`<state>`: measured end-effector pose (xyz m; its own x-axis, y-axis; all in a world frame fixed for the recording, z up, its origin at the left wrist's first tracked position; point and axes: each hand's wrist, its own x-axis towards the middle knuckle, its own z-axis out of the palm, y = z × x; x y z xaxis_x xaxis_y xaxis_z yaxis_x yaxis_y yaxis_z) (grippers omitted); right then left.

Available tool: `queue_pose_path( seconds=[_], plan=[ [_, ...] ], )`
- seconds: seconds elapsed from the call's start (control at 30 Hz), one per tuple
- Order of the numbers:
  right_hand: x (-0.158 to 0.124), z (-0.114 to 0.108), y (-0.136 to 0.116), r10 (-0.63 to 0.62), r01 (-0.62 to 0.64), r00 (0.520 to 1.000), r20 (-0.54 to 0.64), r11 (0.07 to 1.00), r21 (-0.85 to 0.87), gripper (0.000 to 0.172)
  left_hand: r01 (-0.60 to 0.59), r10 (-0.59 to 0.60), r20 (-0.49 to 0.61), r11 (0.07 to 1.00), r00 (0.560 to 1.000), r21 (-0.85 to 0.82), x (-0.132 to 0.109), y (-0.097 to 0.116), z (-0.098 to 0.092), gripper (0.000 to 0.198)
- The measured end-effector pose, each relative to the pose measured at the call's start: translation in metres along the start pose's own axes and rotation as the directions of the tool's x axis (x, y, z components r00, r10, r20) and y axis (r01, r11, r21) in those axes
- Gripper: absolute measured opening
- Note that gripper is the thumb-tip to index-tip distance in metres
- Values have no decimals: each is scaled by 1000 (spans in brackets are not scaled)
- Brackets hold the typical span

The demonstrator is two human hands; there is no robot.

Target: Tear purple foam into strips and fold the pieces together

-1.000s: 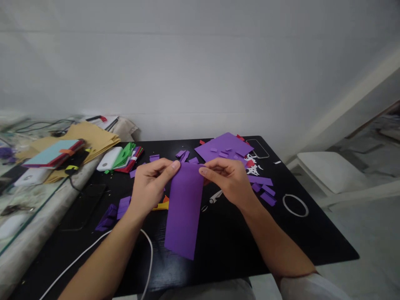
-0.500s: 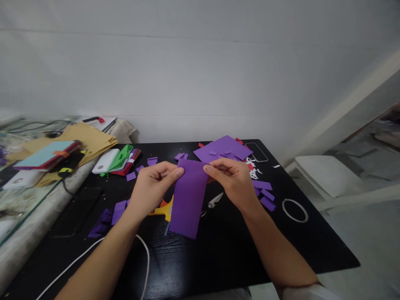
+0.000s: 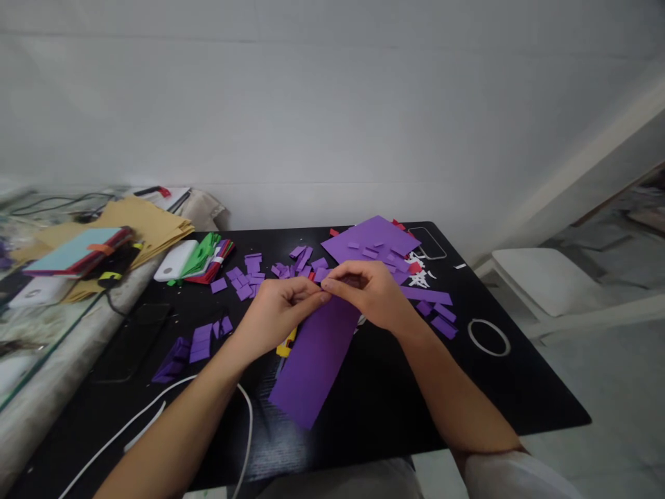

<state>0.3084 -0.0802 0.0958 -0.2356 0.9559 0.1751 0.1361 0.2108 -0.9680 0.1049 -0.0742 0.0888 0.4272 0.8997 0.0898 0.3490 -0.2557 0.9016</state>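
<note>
A long purple paper strip point(image 3: 314, 360) lies slanted on the black table point(image 3: 395, 409), its far end between my two hands. My left hand point(image 3: 278, 315) pinches that far end with curled fingers. My right hand point(image 3: 366, 291) meets it fingertip to fingertip and grips the same end. A yellow tool point(image 3: 285, 342) peeks out under my left hand, mostly hidden. Several small purple paper pieces point(image 3: 249, 277) are scattered just beyond my hands.
A larger purple sheet point(image 3: 371, 242) with scraps lies at the back. White and red scraps point(image 3: 418, 274), a white ring point(image 3: 488, 337), a white cable point(image 3: 156, 409), a folded colour-paper stack point(image 3: 208, 260), a white power bank point(image 3: 174, 262) and brown envelopes point(image 3: 140, 225) surround it.
The strip has come down from hanging upright to lying slanted on the table. My hands have drawn together at its far end.
</note>
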Motion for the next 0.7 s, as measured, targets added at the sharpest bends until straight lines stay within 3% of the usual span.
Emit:
queue_pose_path(
  seconds=[0.2, 0.37, 0.53, 0.7],
  plan=[
    [3, -18, -3, 16, -10, 973, -230, 1000, 27, 16, 83, -81, 97, 996, 992, -16, 1, 1, -18, 35],
    [2, -37, -2, 89, -74, 942, -323, 996, 58, 20, 65, -63, 137, 998, 988, -4, 0, -3, -42, 34],
    [-19, -46, 13, 233, -214, 935, -269, 972, 96, 28, 81, -79, 91, 997, 993, -15, -10, -20, -50, 33],
    [-52, -50, 44, 440, -415, 885, -154, 893, 173, 36, 234, -219, 136, 967, 966, -101, -28, -44, -38, 34]
  ],
)
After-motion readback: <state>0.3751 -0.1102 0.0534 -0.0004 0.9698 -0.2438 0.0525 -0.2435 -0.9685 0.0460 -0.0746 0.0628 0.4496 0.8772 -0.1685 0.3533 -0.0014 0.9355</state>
